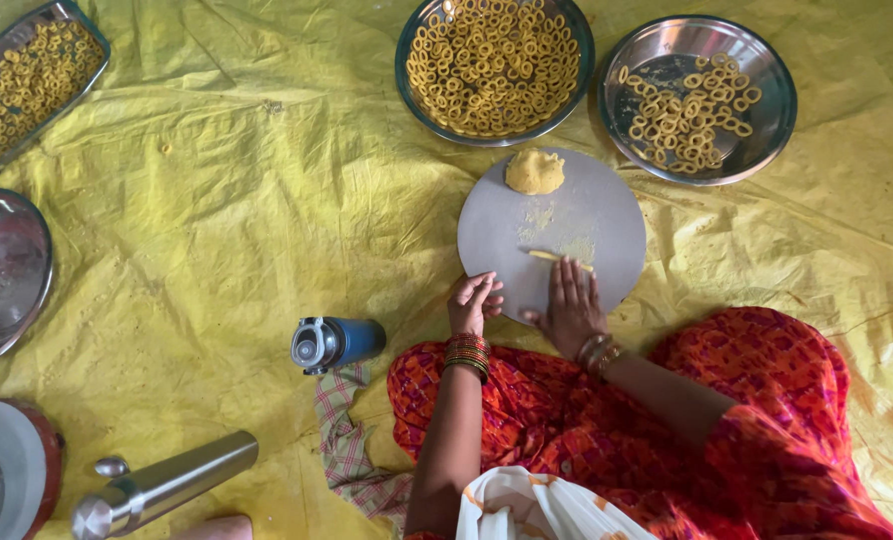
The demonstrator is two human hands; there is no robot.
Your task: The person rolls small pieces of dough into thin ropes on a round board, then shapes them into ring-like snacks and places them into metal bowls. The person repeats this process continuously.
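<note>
A big, crinkly yellow plastic sheet (247, 200) is covering the floor. A flat, round grey board (607, 215) is lying on it. Behind the board, two shiny round metal plates (767, 130) are holding small dough rings. A soft yellow dough lump (535, 171) is sitting at the board's far edge. The right hand (571, 305) is pressing flat, fingers spread, rolling a thin yellow dough strip (559, 259) under its fingertips. The left hand (474, 303) is resting at the board's near edge, fingers loosely curled, holding nothing.
</note>
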